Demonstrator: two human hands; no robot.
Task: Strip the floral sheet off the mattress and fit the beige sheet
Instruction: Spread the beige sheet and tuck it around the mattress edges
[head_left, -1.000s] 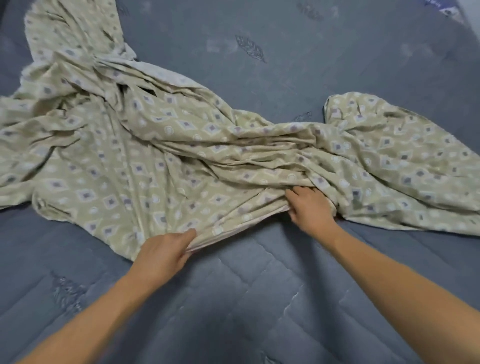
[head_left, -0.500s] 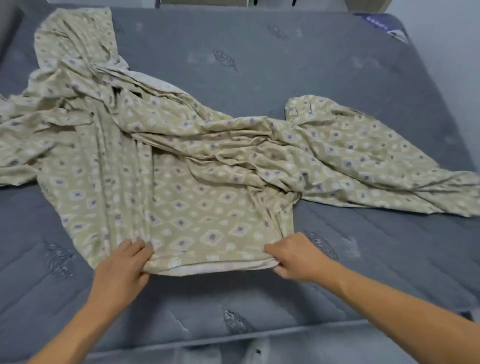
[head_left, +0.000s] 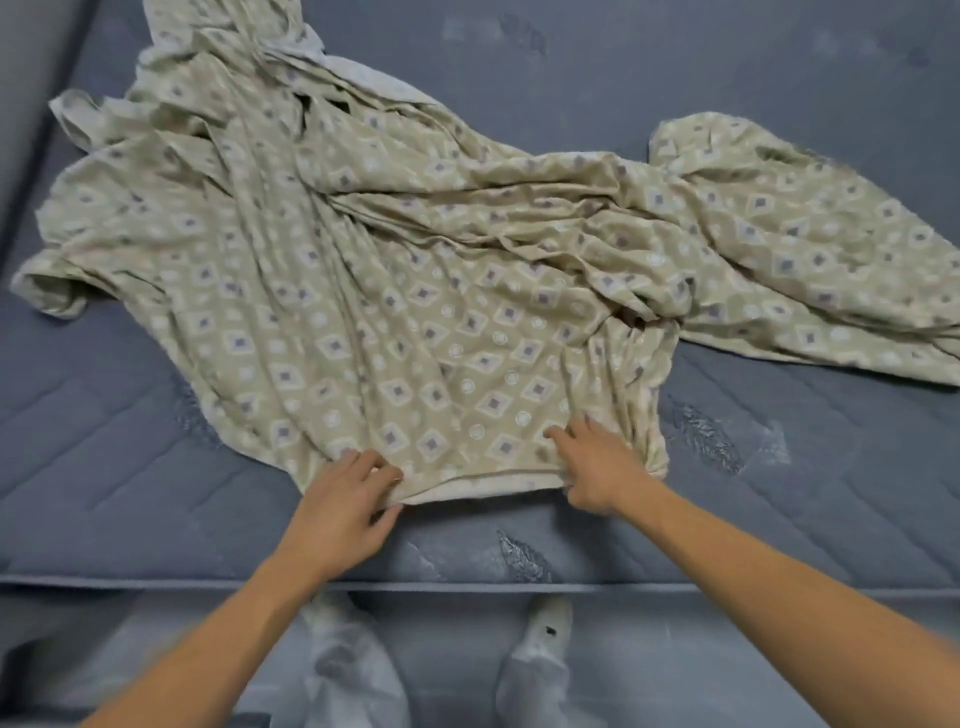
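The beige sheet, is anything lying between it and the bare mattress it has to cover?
Nothing visible does. The beige sheet lies bunched directly on the bare mattress, and both hands, left and right, are already on its near edge.

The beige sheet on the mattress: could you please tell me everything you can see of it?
The beige sheet is thin, soft-looking cloth printed with grey diamonds and pale circles, its paler underside showing at the hems. It lies crumpled and unfitted across the bare grey quilted mattress, bunched in ridges toward the right and far left. Its near edge sits close to the mattress's front side, where the left hand pinches the hem and the right hand grips it, fingers on top.
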